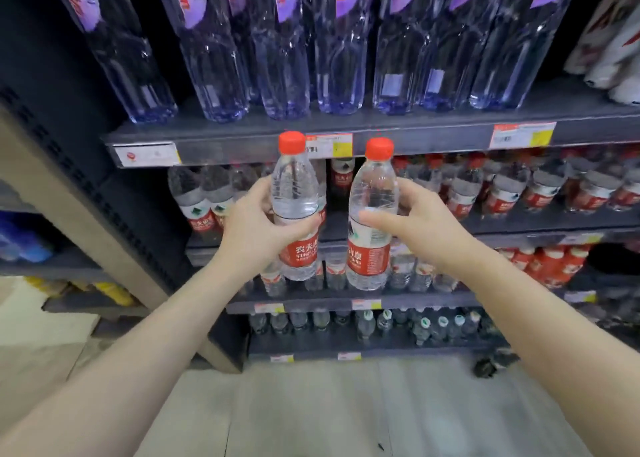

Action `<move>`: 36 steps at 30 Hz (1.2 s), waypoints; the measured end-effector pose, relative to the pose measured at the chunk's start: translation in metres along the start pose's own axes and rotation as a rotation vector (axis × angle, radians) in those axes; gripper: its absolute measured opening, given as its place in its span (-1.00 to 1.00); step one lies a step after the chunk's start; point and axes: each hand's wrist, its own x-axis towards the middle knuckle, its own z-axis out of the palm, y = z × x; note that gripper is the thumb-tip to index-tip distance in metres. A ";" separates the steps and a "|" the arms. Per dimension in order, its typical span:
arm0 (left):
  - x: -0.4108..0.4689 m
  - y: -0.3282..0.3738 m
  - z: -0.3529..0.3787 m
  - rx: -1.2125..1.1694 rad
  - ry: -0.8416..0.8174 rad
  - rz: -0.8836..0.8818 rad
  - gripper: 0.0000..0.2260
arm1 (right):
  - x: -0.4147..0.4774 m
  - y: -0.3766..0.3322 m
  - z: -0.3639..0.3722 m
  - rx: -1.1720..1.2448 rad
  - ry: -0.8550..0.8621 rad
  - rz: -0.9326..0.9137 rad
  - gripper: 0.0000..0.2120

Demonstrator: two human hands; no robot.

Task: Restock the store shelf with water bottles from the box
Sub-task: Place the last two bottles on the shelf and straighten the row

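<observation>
I hold two clear water bottles with red caps and red labels, both upright in front of the shelving. My left hand [256, 224] grips the left bottle [295, 193] around its middle. My right hand [415, 224] grips the right bottle [372, 197] from the right side. Both bottles hang in front of the second shelf [540, 223], where matching red-label bottles [502, 190] stand in rows, with a dark gap behind the two held bottles. The box is not in view.
Tall clear bottles with purple labels [287, 58] fill the top shelf [398, 134]. Lower shelves hold more red-label bottles [550, 266] and small green-capped bottles [367, 325]. A dark upright post [114, 211] bounds the shelving on the left. Pale floor [329, 411] lies below.
</observation>
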 end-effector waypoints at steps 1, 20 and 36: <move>0.000 -0.012 0.007 0.011 0.018 0.004 -0.46 | 0.006 0.015 0.003 -0.015 -0.003 -0.007 -0.56; -0.003 -0.144 0.075 0.062 0.008 0.189 -0.19 | 0.044 0.165 0.044 0.018 0.084 -0.264 -0.88; -0.005 -0.133 0.075 -0.051 0.011 0.243 -0.38 | 0.107 0.131 0.047 0.011 0.232 -0.313 -0.53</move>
